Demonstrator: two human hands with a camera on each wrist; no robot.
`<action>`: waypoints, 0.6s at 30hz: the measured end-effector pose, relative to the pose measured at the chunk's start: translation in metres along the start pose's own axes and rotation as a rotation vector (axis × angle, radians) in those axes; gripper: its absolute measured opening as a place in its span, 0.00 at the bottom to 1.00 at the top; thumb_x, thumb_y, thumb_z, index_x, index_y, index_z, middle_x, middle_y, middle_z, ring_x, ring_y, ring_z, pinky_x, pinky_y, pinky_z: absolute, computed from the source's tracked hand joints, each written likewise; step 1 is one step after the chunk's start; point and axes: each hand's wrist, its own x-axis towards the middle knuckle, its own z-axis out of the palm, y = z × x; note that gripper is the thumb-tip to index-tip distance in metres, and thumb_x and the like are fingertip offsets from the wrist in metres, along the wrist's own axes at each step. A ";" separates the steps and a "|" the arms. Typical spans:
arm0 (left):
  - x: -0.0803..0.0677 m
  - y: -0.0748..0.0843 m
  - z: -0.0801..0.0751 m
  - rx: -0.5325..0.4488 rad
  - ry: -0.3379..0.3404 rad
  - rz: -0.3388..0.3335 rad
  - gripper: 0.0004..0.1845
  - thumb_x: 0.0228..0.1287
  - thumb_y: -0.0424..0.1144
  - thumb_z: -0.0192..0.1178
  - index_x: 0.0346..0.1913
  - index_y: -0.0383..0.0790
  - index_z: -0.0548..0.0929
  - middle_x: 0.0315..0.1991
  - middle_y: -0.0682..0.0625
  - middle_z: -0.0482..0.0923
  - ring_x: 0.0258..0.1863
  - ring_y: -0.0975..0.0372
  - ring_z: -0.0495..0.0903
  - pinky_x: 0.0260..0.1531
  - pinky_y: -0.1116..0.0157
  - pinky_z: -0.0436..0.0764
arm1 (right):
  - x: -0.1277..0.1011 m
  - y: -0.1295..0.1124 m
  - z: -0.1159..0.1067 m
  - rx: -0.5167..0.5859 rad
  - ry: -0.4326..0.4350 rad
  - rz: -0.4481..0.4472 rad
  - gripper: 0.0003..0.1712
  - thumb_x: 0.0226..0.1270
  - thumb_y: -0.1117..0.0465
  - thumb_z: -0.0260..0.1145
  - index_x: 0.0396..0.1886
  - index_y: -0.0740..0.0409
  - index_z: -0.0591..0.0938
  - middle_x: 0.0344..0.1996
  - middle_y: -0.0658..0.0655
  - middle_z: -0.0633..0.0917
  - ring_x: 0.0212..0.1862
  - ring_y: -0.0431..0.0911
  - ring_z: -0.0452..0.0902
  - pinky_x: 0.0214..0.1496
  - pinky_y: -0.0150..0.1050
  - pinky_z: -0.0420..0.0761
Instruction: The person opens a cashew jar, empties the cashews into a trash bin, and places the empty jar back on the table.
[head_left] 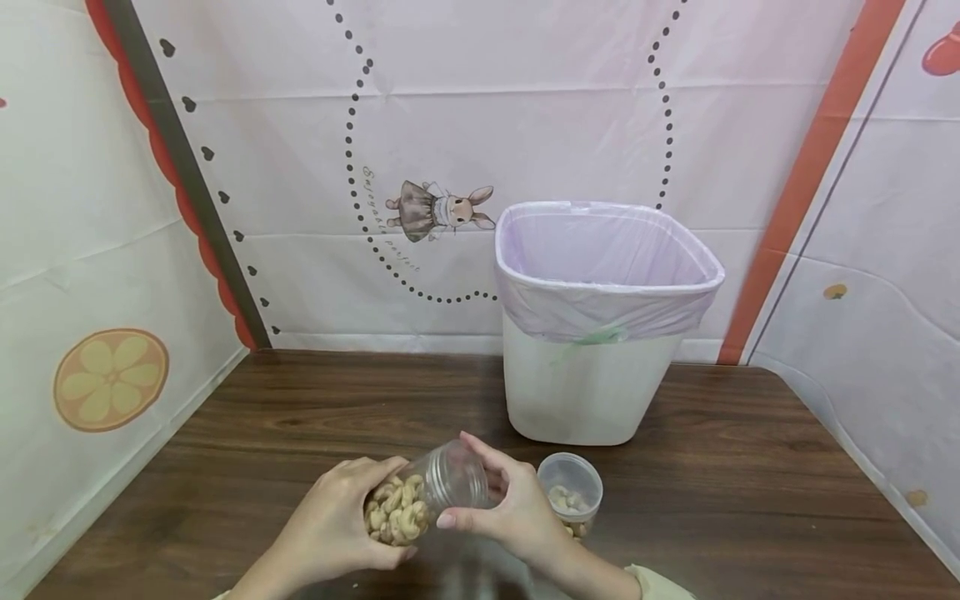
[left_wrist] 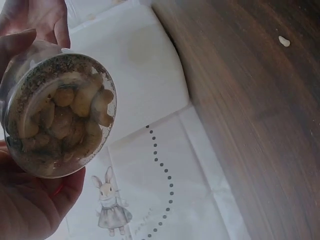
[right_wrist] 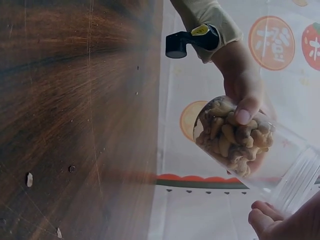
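Sideways, the cashew jar (head_left: 420, 500) (tilted) lies between both hands (head_left: 341, 521).

Makeshift recording booth, cartoon-print plastic sheets (head_left: 450, 125) as walls, wooden table (head_left: 337, 400), lined bin (head_left: 600, 325)

Both hands are bare: left hand (head_left: 330, 525), right hand (head_left: 517, 512). A pale beige sleeve cuff (right_wrist: 210, 20) covers the left forearm, carrying a small black wrist device (right_wrist: 192, 41) with a yellow mark
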 end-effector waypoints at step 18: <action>-0.003 -0.001 0.001 -0.074 -0.008 0.013 0.37 0.22 0.52 0.76 0.45 0.43 0.80 0.31 0.67 0.75 0.28 0.74 0.69 0.25 0.72 0.72 | 0.000 -0.004 0.001 0.071 -0.016 0.077 0.42 0.48 0.59 0.72 0.61 0.72 0.65 0.50 0.61 0.79 0.47 0.42 0.78 0.44 0.33 0.78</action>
